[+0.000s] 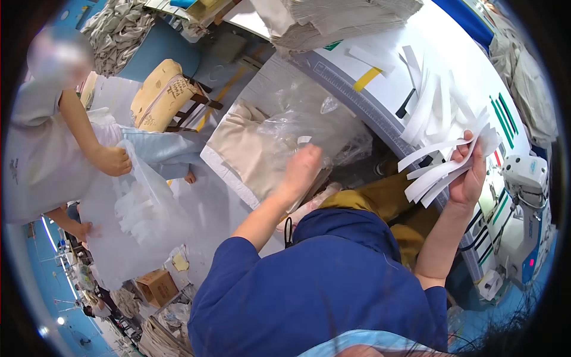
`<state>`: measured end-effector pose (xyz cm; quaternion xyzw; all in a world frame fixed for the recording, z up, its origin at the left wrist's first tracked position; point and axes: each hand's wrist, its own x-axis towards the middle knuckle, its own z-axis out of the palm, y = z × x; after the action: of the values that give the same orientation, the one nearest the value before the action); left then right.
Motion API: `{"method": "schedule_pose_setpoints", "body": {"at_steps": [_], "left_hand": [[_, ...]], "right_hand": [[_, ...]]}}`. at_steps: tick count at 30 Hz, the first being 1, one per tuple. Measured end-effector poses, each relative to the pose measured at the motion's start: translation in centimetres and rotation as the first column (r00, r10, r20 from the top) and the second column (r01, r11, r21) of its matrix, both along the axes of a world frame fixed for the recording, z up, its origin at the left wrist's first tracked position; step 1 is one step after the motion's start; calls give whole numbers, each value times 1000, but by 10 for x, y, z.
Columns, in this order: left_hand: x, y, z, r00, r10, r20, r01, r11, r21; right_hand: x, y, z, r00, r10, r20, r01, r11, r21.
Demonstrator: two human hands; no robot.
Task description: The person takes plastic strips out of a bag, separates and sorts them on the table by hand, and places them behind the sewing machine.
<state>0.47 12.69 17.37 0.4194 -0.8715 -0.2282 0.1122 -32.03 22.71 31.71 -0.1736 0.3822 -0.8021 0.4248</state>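
Observation:
My right hand (468, 172) grips a bunch of white strips (437, 169) above the right part of the white table. More loose white strips (443, 104) lie on the table just beyond it. My left hand (304, 169) is closed, over beige cloth (241, 149) and clear plastic (303, 119) beside the table. A small white piece (304, 140) shows right by its fingers; whether the hand holds it is unclear.
At the left a person (65, 137) holds a translucent plastic bag (143, 208). A sewing machine (526, 178) stands at the right of the white table (339, 62). Stacked cloth (351, 21) lies at its far end. A padded chair (160, 98) and blue bin (169, 50) are further back.

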Motion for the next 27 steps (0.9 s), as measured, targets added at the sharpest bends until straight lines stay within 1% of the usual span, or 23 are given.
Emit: {"method": "schedule_pose_setpoints", "body": {"at_steps": [1,3,6,8,9,10,12,14,15,17,18,19,20,21,24,25,27], "left_hand": [[4,-12,-16,998,67,14,-66,997,-50],[7,-33,-46,982,178,65,-173,982,-79],[20,-55,-84,985,73,159,-66,997,-44],[26,-69,-99,986,41,162,-76,974,214],[27,-73,-94,987,26,161,-79,938,338],[29,-73,-90,994,25,107,-53,962,268],[32,-67,-73,1000,9,-2,-9,992,124],[27,-60,-30,971,169,-168,-95,920,380],[24,-57,-8,938,262,-229,-117,857,502],[20,-52,25,853,411,-323,-71,704,707],[19,-50,39,799,489,-350,-29,613,790],[18,-48,49,778,517,-355,-2,568,823],[17,-46,58,757,545,-359,28,522,852],[15,-45,66,736,572,-361,61,475,878],[-2,-34,81,698,551,-458,194,470,861],[-11,-29,86,693,514,-505,208,528,823],[-26,-19,94,683,436,-587,231,633,739]], "right_hand": [[3,0,2,1000,0,-2,0,1000,1],[12,-2,5,1000,5,-10,-5,1000,16],[31,-4,8,1000,7,-26,-5,998,60],[39,-2,6,998,57,-38,-55,996,66],[43,-2,7,996,82,-44,-79,995,68],[49,-2,10,995,81,-53,-74,991,112],[59,0,9,979,189,-72,-179,975,133],[70,1,2,956,286,-68,-270,946,178],[74,2,-2,933,354,-57,-328,906,268],[81,2,-24,837,536,-109,-454,792,407],[89,-1,-24,821,567,-66,-488,758,433],[99,-6,-23,803,595,-23,-521,721,457],[103,-10,-19,749,662,26,-588,647,485],[109,-13,-22,721,692,21,-607,617,500],[123,-22,-19,642,767,-14,-653,556,514],[128,-24,-22,645,761,-72,-634,585,506],[130,-23,-27,552,785,-280,-530,590,609]]}}
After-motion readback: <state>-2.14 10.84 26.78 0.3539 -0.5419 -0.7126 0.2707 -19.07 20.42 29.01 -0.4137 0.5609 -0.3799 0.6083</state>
